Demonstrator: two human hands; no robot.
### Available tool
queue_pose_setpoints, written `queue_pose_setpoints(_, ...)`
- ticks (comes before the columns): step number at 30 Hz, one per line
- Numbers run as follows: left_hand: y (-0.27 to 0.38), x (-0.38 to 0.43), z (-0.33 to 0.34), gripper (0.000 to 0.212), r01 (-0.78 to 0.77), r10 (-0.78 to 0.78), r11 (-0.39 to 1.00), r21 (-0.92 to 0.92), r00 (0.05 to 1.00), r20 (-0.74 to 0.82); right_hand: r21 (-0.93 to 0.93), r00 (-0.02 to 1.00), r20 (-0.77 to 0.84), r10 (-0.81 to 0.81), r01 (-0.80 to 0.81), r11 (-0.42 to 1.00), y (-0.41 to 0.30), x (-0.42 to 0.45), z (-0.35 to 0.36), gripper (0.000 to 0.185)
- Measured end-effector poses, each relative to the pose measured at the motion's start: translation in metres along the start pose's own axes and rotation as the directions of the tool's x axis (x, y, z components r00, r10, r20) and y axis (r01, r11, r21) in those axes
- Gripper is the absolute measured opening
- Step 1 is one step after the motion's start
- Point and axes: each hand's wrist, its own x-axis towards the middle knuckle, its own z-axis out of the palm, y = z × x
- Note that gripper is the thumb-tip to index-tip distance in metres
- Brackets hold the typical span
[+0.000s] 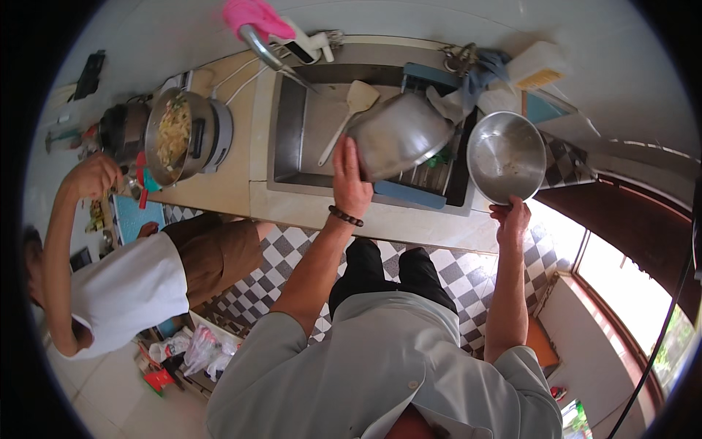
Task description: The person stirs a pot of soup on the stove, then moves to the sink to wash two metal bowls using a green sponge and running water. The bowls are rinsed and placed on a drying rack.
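Observation:
My left hand (352, 186), with a beaded bracelet at the wrist, grips the edge of a large stainless steel bowl (406, 134). That bowl is tipped over the sink (318, 118), its rounded outside facing up. By its near rim, my right hand (513, 220) holds a smaller steel bowl (505, 156) to the right of the sink. Its inside faces me, with small dark specks on the bottom. A pale spatula (351, 112) lies in the sink, partly behind the large bowl. Under that bowl, a blue-edged drying rack (410, 195) shows, with something green inside.
At left, another person (129, 288) stands by a pan of food (174, 134) on a portable cooker (221, 137). A faucet (269, 52) with a pink cloth (255, 19) arches over the sink. A white jug (537, 63) stands at the back right.

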Motion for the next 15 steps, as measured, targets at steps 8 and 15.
queue_pose_setpoints(8, -0.02, 0.004, -0.023, 0.066, -0.239, 0.23, 0.957, -0.163, 0.971, -0.067, -0.002, 0.999, 0.012, 0.047, -0.047, 0.999, 0.001, 0.028, 0.01, 0.028)
queue_pose_setpoints(15, -0.072, -0.035, -0.09, 0.061, 0.503, -0.915, 0.241, -0.83, 0.402, -0.022, 0.002, 0.998, 0.063, 0.014, -0.014, 1.0, -0.001, 0.041, 0.017, 0.027)
